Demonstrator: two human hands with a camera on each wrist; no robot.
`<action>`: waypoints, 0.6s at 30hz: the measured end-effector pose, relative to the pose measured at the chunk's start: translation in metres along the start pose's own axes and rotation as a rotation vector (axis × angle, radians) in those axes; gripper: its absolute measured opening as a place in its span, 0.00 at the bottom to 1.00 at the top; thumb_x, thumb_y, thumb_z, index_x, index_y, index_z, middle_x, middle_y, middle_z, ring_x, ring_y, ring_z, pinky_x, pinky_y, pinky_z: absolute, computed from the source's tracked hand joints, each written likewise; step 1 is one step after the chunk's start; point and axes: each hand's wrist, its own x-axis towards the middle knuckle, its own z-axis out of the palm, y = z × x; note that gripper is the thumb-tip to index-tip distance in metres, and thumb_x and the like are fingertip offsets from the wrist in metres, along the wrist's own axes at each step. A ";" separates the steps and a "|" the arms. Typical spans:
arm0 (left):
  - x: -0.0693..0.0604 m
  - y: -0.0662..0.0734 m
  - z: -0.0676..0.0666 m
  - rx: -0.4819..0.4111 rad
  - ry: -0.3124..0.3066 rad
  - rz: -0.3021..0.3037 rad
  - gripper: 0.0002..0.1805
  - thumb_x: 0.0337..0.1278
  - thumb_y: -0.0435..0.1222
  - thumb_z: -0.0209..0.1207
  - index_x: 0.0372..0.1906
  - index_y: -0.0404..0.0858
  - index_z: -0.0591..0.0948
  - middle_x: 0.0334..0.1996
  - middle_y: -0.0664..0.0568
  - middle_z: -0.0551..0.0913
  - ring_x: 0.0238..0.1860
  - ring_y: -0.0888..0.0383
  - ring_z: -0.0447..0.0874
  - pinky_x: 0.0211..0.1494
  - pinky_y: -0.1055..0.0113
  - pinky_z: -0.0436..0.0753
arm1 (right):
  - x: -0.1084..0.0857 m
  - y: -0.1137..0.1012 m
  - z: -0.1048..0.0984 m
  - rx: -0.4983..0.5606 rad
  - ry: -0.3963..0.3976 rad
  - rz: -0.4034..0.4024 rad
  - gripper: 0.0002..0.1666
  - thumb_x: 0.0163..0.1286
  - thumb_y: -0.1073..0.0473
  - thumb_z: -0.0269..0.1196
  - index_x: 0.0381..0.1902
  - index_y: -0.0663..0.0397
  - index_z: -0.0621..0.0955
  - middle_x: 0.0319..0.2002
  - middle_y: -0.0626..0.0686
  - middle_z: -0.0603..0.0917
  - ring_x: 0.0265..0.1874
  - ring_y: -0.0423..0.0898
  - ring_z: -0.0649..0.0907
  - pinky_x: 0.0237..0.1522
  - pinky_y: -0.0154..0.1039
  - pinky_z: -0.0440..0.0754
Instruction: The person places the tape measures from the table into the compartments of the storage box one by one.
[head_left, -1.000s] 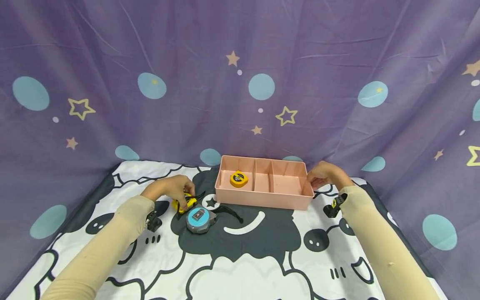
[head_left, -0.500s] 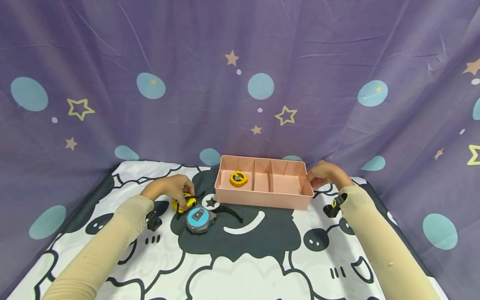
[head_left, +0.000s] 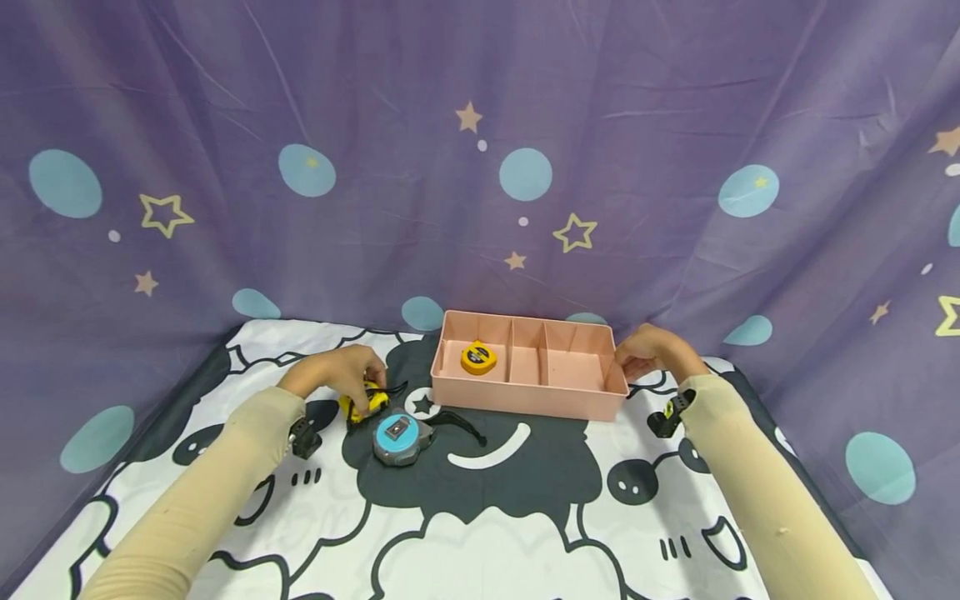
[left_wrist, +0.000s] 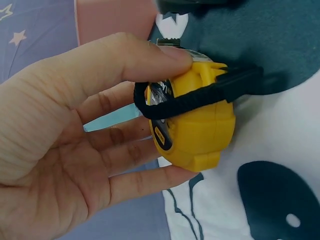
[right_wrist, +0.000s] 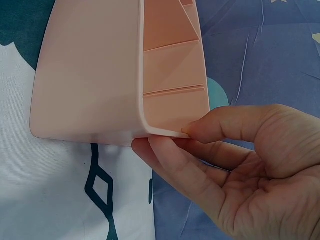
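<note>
Left grip (head_left: 341, 371) edged left, holding strapped tape (left_wrist: 200, 132) | right grip (head_left: 647, 347) pinches box (head_left: 525, 398) containing tape (head_left: 478, 357)

Yellow rounded tape measure (left_wrist: 200, 135) with black woven strap (left_wrist: 192, 102). Grey tape measure (head_left: 397, 438) faced in light blue. Plain pink rectangular box (head_left: 525, 400). White cloth (head_left: 480, 562), dark cartoon print. Purple fabric curtain (head_left: 375, 83), light-blue spots, peach and yellow stars.

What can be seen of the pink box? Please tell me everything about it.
The pink box is long and open-topped, with smooth walls that look like plastic and rounded corners. Two dividers split it into three compartments, the middle one narrowest. It stands upright on the patterned cloth, near the purple curtain. A yellow tape measure lies in the left compartment. The right hand pinches its right end at the rim.
</note>
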 end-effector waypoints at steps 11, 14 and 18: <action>-0.011 0.013 -0.017 0.027 0.032 0.010 0.21 0.31 0.27 0.75 0.40 0.39 0.89 0.42 0.47 0.87 0.35 0.59 0.80 0.35 0.66 0.83 | 0.000 -0.001 -0.001 0.002 -0.006 0.006 0.11 0.59 0.71 0.58 0.39 0.75 0.80 0.24 0.54 0.86 0.23 0.43 0.86 0.37 0.41 0.89; -0.014 0.019 -0.021 0.018 0.037 0.022 0.20 0.32 0.27 0.74 0.40 0.38 0.89 0.42 0.46 0.87 0.34 0.58 0.81 0.35 0.66 0.83 | 0.000 0.000 0.000 0.007 -0.009 0.012 0.13 0.60 0.71 0.58 0.40 0.76 0.81 0.25 0.54 0.86 0.23 0.43 0.86 0.36 0.39 0.89; -0.017 0.026 -0.028 0.033 0.042 0.037 0.19 0.33 0.27 0.75 0.39 0.39 0.89 0.41 0.47 0.88 0.34 0.58 0.82 0.35 0.66 0.84 | 0.001 0.000 0.000 0.010 -0.011 0.006 0.14 0.60 0.71 0.59 0.43 0.77 0.80 0.26 0.54 0.87 0.24 0.44 0.86 0.35 0.39 0.88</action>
